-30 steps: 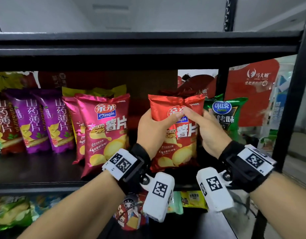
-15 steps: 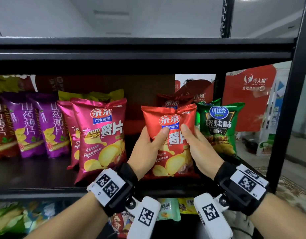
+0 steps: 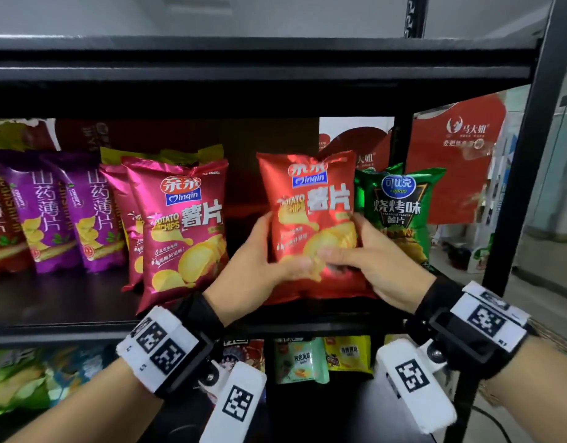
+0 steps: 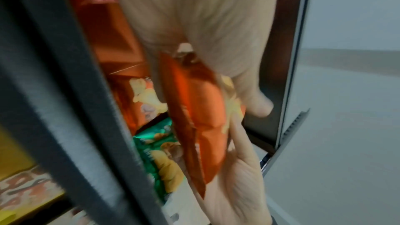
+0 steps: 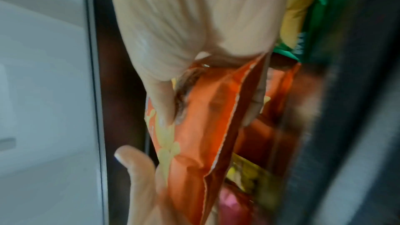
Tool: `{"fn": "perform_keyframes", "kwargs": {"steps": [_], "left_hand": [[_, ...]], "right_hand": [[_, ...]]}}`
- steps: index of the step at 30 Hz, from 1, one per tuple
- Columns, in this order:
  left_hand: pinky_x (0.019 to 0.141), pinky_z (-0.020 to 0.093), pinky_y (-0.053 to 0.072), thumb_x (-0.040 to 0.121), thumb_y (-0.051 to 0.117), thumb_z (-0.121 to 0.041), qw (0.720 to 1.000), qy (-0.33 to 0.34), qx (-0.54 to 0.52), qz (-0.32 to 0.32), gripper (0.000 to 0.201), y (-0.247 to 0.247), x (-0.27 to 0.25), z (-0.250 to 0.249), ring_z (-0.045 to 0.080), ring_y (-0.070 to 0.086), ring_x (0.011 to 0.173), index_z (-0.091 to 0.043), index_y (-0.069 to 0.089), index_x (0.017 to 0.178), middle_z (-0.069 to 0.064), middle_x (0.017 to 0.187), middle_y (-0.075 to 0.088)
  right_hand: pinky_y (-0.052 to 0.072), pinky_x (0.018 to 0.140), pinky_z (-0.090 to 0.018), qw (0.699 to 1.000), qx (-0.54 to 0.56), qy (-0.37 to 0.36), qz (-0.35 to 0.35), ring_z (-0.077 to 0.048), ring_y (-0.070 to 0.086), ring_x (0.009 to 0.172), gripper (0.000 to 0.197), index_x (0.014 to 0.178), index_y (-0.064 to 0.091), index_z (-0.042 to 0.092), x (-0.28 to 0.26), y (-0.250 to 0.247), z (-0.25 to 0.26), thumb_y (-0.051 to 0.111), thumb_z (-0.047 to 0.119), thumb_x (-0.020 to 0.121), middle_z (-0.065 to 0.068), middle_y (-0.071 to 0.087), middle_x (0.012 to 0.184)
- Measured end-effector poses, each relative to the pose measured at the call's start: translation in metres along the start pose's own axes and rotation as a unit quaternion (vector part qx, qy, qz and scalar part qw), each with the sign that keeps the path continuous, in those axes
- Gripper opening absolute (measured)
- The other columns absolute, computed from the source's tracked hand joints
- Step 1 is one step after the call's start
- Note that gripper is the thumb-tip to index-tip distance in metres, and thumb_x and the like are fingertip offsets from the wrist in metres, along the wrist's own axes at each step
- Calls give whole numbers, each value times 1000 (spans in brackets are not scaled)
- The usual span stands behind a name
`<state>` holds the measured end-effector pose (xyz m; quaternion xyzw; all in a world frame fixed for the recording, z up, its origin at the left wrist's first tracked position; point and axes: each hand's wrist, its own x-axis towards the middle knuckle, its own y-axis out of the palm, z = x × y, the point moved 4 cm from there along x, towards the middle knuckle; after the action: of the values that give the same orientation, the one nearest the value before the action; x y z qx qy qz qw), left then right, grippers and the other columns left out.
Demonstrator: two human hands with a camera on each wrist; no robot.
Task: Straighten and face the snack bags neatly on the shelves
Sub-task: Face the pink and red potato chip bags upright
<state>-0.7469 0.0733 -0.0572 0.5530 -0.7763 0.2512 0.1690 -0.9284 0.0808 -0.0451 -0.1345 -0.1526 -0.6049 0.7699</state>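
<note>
A red potato-chip bag (image 3: 311, 212) stands upright, face forward, near the right end of the black shelf (image 3: 68, 302). My left hand (image 3: 256, 266) grips its lower left edge, thumb across the front. My right hand (image 3: 368, 263) grips its lower right edge the same way. In the left wrist view the red bag (image 4: 194, 122) sits pinched in my left hand (image 4: 207, 57). In the right wrist view my right hand (image 5: 194, 44) holds the red bag (image 5: 205, 126) with fingers behind it. A second red bag stands hidden behind it.
A green chip bag (image 3: 400, 212) stands right beside the red one. Magenta chip bags (image 3: 183, 225) stand to the left across a dark gap; purple bags (image 3: 68, 212) fill the far left. The shelf's black post (image 3: 528, 161) rises at right. More snacks (image 3: 301, 359) lie on the shelf below.
Both hands slid from the bag's upper part down to its lower edges. The bag came down onto the shelf and now covers the red bag behind it.
</note>
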Motion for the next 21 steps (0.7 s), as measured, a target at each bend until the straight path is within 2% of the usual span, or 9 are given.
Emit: {"fn": "perform_keyframes", "kwargs": {"steps": [2,4,6,7,10,14,16,18,21], "left_hand": [[95,32,55,96,53,-46,995,83,-34,-47,51,-12,-4,-20,14,60,126,-33,40,143,-10,136,61],[104,43,51,104,40,-21,976,191,55,-93,44,-22,-9,-41,21,51,135,-29,41,147,-2,145,51],[116,37,38,94,50,-3,939,267,201,-84,64,-17,-11,-55,18,35,145,-34,38,149,-2,155,37],[119,31,31,89,61,-4,916,297,261,-62,73,-10,-11,-62,16,28,148,-35,37,150,-2,158,31],[123,42,22,78,82,-30,874,372,313,-15,78,11,-12,-75,19,26,150,-25,43,145,-1,156,36],[116,51,32,77,84,-35,896,373,242,-13,57,19,-5,-80,16,54,132,-22,59,126,-5,133,62],[105,43,47,75,87,-34,922,335,192,-20,56,16,0,-79,15,63,118,-25,60,123,-10,122,67],[92,31,55,73,87,-36,945,301,123,-43,57,11,4,-77,13,67,110,-30,57,120,-13,115,68],[87,34,58,71,86,-39,959,269,51,-76,57,8,9,-70,15,69,109,-34,54,119,-11,114,69]], "right_hand": [[60,71,-30,999,31,19,-11,-21,73,92,72,130,51,14,0,-4,24,80,19,65,-7,75,108],[60,60,-33,998,35,56,12,-25,74,84,61,124,57,11,-3,-8,46,79,29,69,-11,75,106],[59,53,-31,992,34,109,53,-31,73,82,55,121,61,9,-7,-10,61,72,38,76,-17,73,107],[59,52,-31,987,37,137,71,-34,73,81,56,121,61,8,-11,-10,66,70,41,77,-20,73,107],[59,50,-31,977,27,176,114,-38,72,77,57,127,57,14,-21,-7,73,65,42,78,-24,72,106],[61,54,-33,978,21,167,120,-44,71,90,61,140,43,46,-31,-12,82,61,42,81,-19,70,117],[62,62,-33,979,7,146,141,-44,68,105,53,136,50,44,-39,-16,88,51,54,84,-16,67,125],[62,71,-35,981,-13,115,158,-39,64,114,60,134,55,39,-48,-21,92,45,68,83,-12,66,128],[62,68,-36,987,-83,38,132,-37,70,102,58,118,68,35,-50,-24,95,69,66,70,-11,70,119]]}}
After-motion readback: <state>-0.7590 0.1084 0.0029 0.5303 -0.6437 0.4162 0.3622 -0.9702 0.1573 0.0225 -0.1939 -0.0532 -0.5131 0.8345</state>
